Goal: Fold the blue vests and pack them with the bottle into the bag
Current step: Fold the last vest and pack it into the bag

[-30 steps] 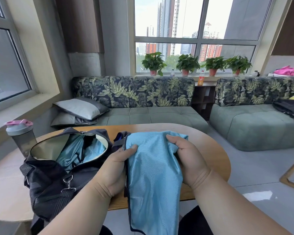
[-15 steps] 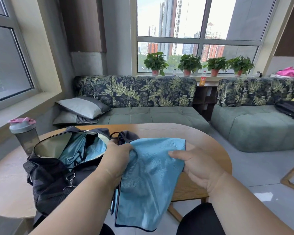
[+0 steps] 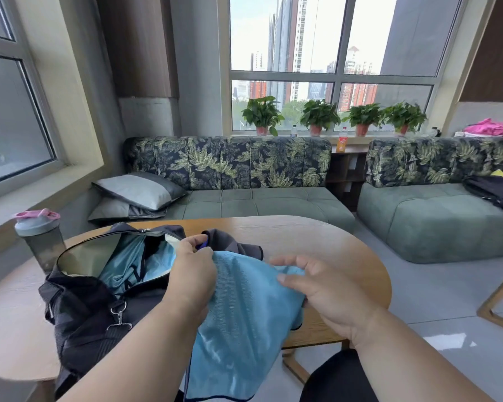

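The left hand's grip [image 3: 196, 275] holds one vest [image 3: 244, 320]. The open bag [image 3: 99, 297] sits just left of it on the bench [image 3: 317, 236], another vest [image 3: 125, 268] inside. The bottle [image 3: 39, 237] stands farther left, behind the bag.

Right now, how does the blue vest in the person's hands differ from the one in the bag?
The held vest hangs spread over the table edge, gripped by the left hand; the packed vest lies bunched inside the open bag. The held one shows fully; the packed one only partly. Both are light blue with dark trim.
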Demonstrator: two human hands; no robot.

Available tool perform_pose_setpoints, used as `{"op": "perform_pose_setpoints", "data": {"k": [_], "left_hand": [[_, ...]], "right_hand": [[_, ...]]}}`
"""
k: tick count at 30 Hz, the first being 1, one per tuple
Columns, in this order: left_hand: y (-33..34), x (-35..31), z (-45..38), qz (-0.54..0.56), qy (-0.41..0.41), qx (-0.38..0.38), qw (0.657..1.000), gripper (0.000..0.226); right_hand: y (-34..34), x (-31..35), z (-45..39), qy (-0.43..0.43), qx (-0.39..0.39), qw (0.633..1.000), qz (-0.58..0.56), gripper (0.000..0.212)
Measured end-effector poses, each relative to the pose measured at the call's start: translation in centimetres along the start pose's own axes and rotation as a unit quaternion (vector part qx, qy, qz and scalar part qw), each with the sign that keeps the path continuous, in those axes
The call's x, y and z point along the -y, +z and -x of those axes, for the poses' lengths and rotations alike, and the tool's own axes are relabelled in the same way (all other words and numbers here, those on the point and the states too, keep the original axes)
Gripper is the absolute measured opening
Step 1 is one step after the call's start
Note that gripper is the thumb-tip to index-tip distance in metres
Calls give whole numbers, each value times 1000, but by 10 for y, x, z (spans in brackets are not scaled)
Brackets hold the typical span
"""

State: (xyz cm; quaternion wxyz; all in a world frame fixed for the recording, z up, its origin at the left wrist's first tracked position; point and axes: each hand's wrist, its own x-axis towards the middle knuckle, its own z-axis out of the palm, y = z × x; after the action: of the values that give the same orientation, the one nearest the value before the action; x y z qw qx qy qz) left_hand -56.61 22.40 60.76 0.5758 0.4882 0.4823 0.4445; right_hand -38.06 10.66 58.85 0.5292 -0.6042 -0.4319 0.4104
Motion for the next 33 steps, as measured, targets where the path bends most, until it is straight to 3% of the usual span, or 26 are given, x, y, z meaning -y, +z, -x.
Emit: {"op": "perform_pose_setpoints", "data": {"k": [5,9,12,15,19,20,22,24,26,29,33], "left_hand": [[-2,-8,5,38,-82,47,995,33],[-10,-3,-1,-14,-85,193,977,34],[-9,3,-16,-253,34,251,934,45],[3,-2,-36,-442,151,219,856,39],[32,-39,-59,-513,237,162,809,6],[39,-51,-65,-525,260,143,798,17],[53,-75,-74,-518,306,109,792,26],[62,-92,-78,-481,345,75,803,24],[66,-98,-82,-449,411,24,793,21],[65,-79,-86,-404,511,-24,759,9],[49,18,-84,-479,489,8,729,22]], "right_hand": [[-16,8,5,0,26,998,62,32],[-37,18,-1,17,39,995,89,28],[-50,31,-10,26,71,979,191,28],[-60,49,-33,36,85,939,332,24],[-75,86,-66,-2,36,894,447,26],[-79,99,-72,-18,15,893,450,24],[-89,126,-80,-56,-24,890,452,21],[-99,146,-83,-93,-61,887,448,17],[-106,154,-83,-135,-114,881,438,11],[-107,131,-72,-185,-181,872,415,9],[-92,19,-55,-140,-219,858,442,9]]}}
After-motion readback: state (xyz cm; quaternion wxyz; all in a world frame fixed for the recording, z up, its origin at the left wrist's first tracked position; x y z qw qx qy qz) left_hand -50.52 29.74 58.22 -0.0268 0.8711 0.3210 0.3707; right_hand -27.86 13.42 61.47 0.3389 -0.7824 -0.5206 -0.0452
